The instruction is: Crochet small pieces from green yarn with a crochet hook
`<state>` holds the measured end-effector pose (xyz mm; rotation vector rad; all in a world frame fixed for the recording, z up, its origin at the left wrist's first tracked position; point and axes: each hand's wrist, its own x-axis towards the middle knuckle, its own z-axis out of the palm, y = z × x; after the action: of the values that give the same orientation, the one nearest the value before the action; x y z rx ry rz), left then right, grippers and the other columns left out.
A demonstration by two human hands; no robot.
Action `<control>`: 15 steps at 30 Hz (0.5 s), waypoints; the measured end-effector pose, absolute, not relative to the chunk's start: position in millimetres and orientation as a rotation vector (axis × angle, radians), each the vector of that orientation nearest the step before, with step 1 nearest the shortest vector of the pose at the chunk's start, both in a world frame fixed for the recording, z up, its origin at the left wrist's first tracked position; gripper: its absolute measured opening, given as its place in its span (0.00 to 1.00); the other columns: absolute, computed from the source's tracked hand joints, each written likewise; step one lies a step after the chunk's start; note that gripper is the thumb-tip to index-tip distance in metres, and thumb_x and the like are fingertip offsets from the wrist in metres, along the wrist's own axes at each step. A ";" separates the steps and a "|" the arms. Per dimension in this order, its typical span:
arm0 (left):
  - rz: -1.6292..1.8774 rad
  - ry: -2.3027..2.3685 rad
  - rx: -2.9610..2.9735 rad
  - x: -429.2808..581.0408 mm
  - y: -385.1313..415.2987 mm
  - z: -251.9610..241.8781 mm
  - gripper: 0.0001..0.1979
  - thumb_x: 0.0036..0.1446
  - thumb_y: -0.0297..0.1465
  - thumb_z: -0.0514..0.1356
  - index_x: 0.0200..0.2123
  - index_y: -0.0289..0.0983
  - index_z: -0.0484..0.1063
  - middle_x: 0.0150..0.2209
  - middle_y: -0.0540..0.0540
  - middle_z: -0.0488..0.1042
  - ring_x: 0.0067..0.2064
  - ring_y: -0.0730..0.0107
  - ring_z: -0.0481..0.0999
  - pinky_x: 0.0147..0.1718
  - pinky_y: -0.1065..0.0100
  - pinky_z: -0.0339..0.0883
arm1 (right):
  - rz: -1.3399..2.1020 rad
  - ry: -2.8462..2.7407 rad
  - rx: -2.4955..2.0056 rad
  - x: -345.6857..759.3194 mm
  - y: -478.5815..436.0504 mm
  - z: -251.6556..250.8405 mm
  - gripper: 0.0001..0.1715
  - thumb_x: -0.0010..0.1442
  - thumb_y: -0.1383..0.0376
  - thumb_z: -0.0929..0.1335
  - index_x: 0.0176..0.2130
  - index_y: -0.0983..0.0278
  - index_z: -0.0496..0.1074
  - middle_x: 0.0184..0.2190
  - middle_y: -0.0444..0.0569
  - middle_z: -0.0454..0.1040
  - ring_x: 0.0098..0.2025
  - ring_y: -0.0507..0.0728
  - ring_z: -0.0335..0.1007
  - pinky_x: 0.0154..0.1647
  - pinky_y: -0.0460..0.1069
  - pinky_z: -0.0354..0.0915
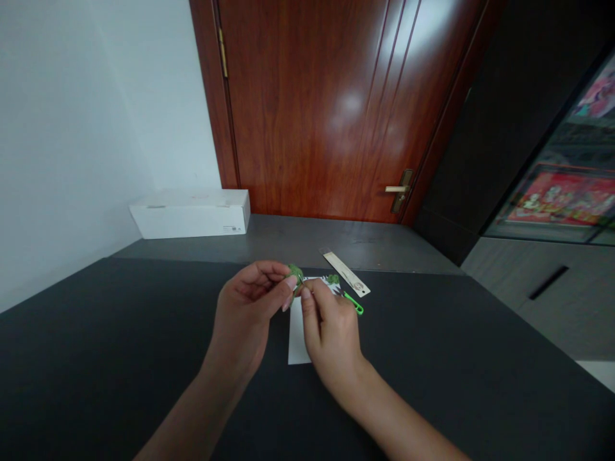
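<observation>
My left hand (247,304) pinches a small green, fuzzy piece that looks like yarn work (295,273) between thumb and fingers. Close against it, my right hand (334,323) is closed in a pinch. A thin, shiny sliver shows between the fingertips, too small to name. Under and behind the hands lies a white sheet of paper (298,336), partly covered by my right hand. At its far end rests another small green piece (333,279). Green-handled thread snips (355,304) lie just beyond my right hand, their blades partly visible.
A long, narrow cream card in a clear sleeve (346,274) lies at an angle behind the snips. On the dark table (144,358), a white box (192,218) stands at the back left against the wall. Behind is a brown wooden door (312,115); a cabinet (548,301) is at right.
</observation>
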<state>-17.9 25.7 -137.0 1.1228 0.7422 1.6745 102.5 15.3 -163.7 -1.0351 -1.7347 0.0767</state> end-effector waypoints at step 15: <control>1.743 0.901 1.353 -18.6 19.9 -139.7 0.07 0.50 0.24 0.70 0.31 0.37 0.75 0.26 0.52 0.75 0.26 0.75 0.73 0.27 0.73 0.68 | -0.062 -1.768 -0.986 105.4 19.7 -162.6 0.16 0.70 0.68 0.58 0.32 0.63 0.67 0.20 0.44 0.68 0.22 0.53 0.66 0.26 0.47 0.58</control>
<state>-18.6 19.9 -139.7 1.3532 0.9006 1.7430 105.4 19.7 -162.6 -0.9862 -1.7682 -0.0624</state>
